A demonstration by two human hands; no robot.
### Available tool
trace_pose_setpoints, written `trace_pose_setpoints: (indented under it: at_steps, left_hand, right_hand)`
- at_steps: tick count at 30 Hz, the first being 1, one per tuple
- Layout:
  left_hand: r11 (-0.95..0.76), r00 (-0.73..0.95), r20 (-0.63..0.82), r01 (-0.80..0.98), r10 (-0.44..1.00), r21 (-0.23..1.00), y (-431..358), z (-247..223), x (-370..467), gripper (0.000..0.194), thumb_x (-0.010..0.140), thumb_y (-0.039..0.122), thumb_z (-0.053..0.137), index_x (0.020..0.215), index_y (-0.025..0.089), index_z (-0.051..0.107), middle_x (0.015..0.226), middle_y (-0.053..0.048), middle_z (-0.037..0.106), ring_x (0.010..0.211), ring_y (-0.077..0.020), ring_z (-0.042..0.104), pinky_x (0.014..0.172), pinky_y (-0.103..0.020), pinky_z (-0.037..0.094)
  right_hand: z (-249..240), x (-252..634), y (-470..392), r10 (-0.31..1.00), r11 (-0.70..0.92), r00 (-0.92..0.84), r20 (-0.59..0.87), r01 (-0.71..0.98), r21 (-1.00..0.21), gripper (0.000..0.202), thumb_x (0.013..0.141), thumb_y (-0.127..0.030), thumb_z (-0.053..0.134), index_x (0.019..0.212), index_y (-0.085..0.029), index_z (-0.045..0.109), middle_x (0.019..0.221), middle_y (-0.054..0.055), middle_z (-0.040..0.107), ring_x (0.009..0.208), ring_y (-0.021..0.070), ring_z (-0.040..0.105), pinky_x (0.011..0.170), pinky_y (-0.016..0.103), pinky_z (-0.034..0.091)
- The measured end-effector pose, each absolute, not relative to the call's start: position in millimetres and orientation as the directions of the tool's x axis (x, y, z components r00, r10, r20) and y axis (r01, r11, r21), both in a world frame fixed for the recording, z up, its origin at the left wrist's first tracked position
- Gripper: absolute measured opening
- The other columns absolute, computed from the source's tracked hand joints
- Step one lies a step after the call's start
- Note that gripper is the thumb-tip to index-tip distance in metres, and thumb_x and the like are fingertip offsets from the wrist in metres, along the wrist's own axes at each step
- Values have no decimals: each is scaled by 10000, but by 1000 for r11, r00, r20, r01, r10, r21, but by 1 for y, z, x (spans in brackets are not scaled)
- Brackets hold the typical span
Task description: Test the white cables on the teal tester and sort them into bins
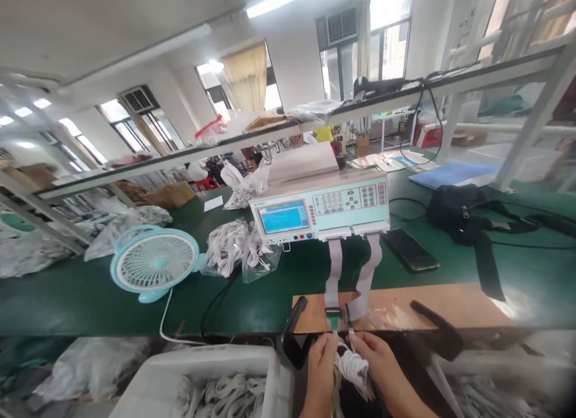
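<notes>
My left hand point(320, 361) pinches one end of a white cable at the small green connector board point(333, 319) on the wooden board's front edge. My right hand point(375, 358) pinches the cable's other end near a second connector. The bundled white cable point(353, 367) hangs coiled between both hands. Two grey ribbon cables point(333, 268) run from these connectors up to the test instrument point(321, 205), which has a lit blue screen point(284, 217). Whether the cable ends sit fully in the connectors cannot be made out.
A turquoise fan point(159, 262) and bagged white cables point(227, 247) stand left on the green table point(270, 304). A phone point(411, 250) and black bag point(456, 208) lie right. Below, a white bin point(153, 376) holds coiled cables. The wooden board point(405, 304) lies along the edge.
</notes>
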State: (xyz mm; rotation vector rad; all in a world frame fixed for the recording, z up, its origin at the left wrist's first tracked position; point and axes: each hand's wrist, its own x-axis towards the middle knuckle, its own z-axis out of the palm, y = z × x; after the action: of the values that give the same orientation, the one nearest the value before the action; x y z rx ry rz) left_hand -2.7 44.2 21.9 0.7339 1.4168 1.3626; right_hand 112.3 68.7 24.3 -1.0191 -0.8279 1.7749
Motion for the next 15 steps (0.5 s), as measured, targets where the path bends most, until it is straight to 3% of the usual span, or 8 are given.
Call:
trace_pose_setpoints:
  at_steps: [6,15]
  left_hand:
    - [153,-299,-231,-263,926,953,55,9,2,509,615,643,637,519,164,495,468,47,407,434,-87,350,437,-210,279]
    - [113,-335,-206,-276,919,954,56,12,4,502,549,630,683,474,161,521,463,28,425,462,-111,384,477,-244,307]
  right_hand:
    - [28,110,69,934,-336,-249,-255,-380,-862,448,554,-571,757,612,-143,637,567,28,581,505,151,505,494,251,412]
    - [20,101,66,938,-341,-206,-278,-408,-847,480,494,-587,768,552,-168,542,516,-3,502,481,128,420,481,251,347]
